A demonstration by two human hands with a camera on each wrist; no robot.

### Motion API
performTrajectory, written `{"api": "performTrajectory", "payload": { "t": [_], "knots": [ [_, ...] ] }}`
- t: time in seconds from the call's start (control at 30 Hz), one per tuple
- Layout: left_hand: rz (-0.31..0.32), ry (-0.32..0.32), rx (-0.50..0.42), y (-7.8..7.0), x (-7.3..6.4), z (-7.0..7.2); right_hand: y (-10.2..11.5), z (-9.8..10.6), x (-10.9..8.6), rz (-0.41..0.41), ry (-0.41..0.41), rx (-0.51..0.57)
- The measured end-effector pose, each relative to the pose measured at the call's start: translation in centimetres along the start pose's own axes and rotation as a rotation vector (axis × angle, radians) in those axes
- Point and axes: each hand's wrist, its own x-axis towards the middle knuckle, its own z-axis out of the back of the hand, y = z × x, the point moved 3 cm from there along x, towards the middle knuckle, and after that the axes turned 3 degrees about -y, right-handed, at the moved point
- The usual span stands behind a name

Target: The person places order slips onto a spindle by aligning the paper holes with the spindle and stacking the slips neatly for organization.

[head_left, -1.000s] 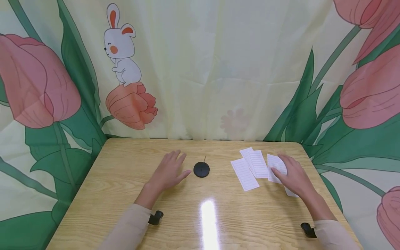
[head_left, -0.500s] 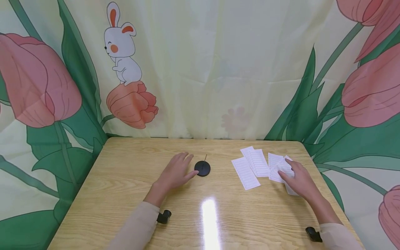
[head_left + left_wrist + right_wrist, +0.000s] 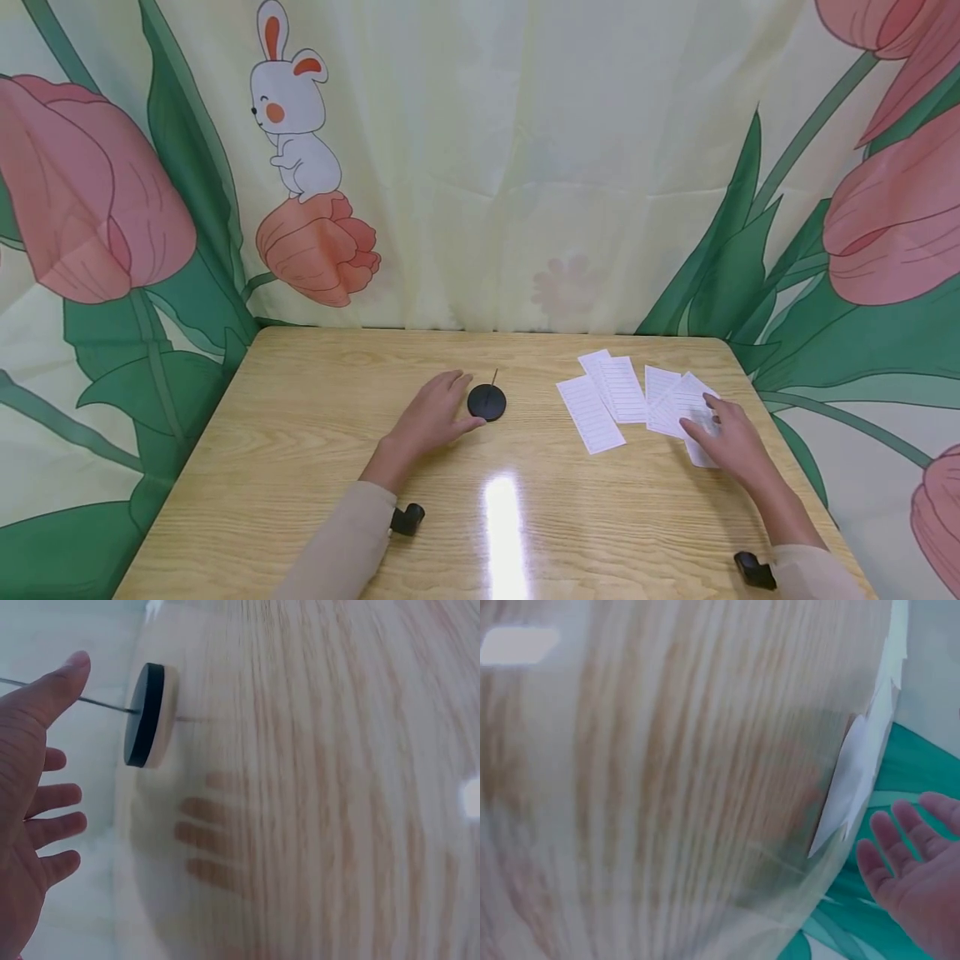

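Black disc (image 3: 487,403) | L hand (image 3: 430,416) just beside, fingers spread, free | R hand (image 3: 729,437) nr white cards (image 3: 678,405), relaxed, free

A wooden table (image 3: 600,517) bears a black disc (image 3: 487,405) and white cards (image 3: 630,398).

I see the left hand (image 3: 431,415) at lower centre of the frame, close beside a black disc (image 3: 487,404) with a thin rod (image 3: 494,377). At lower right, white lined cards (image 3: 591,417) lie on the wooden counter (image 3: 300,400), some overlapping; the right hand (image 3: 731,440) hides part of the rightmost. A tulip-printed curtain (image 3: 450,167) fills the upper frame.
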Motion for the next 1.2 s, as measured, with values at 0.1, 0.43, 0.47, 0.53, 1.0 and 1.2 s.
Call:
{"api": "performTrajectory", "payload": {
  "t": [0.1, 0.43, 0.47, 0.53, 1.0, 1.2],
  "knots": [
    [0.018, 0.000, -0.049, -0.2, 0.2, -0.4, -0.5, 0.0, -0.2, -0.009, 0.008, 0.009],
    [0.136, 0.005, -0.260, -0.4, 1.0, -1.8, -2.4, -0.1, -0.7, -0.086, -0.015, 0.017],
    [0.145, 0.003, -0.275, -0.3, 1.2, -2.0, -2.5, 0.0, -0.7, -0.100, -0.010, 0.015],
    [0.159, 0.002, -0.303, -0.2, 1.4, -2.3, -2.7, 0.1, -0.7, -0.134, 0.009, -0.001],
    [0.169, -0.024, -0.285, 0.1, 1.7, -3.5, -2.8, -0.1, -1.4, -0.210, 0.061, -0.038],
    [0.153, -0.046, -0.247, 0.1, 1.6, -3.6, -2.9, -0.3, -1.4, -0.188, 0.070, -0.031]
  ]
}}
